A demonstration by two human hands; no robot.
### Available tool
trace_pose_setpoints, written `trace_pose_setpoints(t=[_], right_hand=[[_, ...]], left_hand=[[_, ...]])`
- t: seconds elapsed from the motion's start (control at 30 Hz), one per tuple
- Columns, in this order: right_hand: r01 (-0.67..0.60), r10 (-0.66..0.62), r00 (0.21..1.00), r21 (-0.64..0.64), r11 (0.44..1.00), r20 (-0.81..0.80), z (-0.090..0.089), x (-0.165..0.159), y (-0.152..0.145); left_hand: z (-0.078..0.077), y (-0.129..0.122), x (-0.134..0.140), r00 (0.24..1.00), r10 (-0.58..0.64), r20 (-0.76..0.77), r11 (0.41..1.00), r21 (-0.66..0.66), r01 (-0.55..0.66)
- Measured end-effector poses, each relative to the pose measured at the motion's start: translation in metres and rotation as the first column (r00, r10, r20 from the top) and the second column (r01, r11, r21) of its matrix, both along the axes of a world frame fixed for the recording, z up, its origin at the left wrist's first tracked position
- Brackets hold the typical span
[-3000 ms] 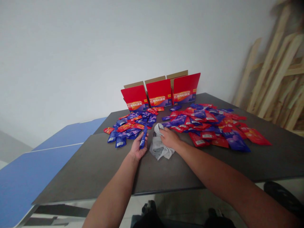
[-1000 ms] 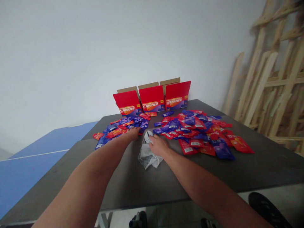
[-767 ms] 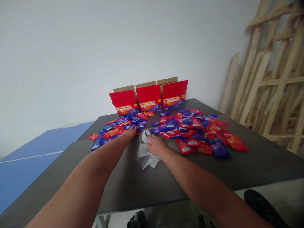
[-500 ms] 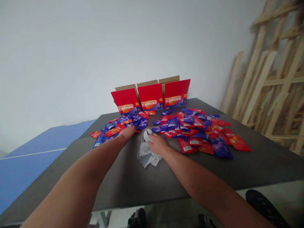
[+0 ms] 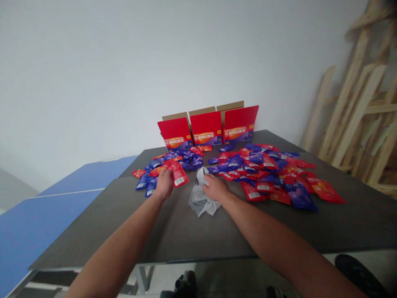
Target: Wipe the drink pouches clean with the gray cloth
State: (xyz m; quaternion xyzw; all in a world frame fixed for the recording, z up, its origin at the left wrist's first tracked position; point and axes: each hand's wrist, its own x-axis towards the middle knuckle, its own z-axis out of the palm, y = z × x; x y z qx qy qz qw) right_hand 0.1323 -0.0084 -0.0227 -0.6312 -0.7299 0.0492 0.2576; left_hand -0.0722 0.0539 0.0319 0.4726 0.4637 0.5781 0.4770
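Observation:
My left hand [image 5: 165,183] is closed on a red pouch [image 5: 179,174], whose printed face with a white label points toward me. Just behind it lies the smaller heap of red and purple pouches [image 5: 186,159]. Fingers of my right hand [image 5: 214,187] are closed on a grey-white cloth [image 5: 201,198], which lies crumpled on the dark table. The larger heap of red and purple pouches [image 5: 257,163] spreads to the right of that hand.
Three red printed cartons [image 5: 207,130] stand in a row at the table's [image 5: 173,231] back, flaps up. A blue table-tennis table [image 5: 65,211] adjoins on the left. Wooden frames [image 5: 356,107] lean against the wall at the right. Below the front edge, shoes [image 5: 186,283] show.
My left hand has come back from the left heap and now holds up a red pouch. My right hand stays on the cloth. The view has shifted slightly to the left.

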Motion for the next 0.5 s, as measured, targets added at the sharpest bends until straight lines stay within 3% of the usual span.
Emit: trace_pose_setpoints(t=[0.07,0.13,0.2,0.33,0.5], right_hand=[[-0.029,0.029,1.000,0.010,1.000,0.002,0.000,0.000,-0.001],[-0.078,0.078,0.997,0.027,0.997,0.005,-0.001,-0.001,-0.002],[-0.154,0.154,0.988,0.053,0.987,0.008,-0.003,-0.001,-0.004],[-0.363,0.359,0.932,0.126,0.923,0.054,-0.008,-0.003,-0.008],[-0.543,0.525,0.837,0.123,0.830,0.154,-0.005,-0.004,-0.013]], left_hand=[[-0.007,-0.012,0.004,0.993,-0.056,0.105,0.997,-0.054,0.062],[-0.013,-0.022,0.006,0.866,-0.128,0.483,0.972,-0.111,0.205],[-0.020,-0.028,0.007,0.731,-0.133,0.669,0.951,-0.122,0.285],[-0.032,-0.028,0.006,0.641,-0.133,0.756,0.895,-0.187,0.405],[-0.037,-0.024,0.003,0.553,-0.337,0.762,0.738,-0.151,0.658]])
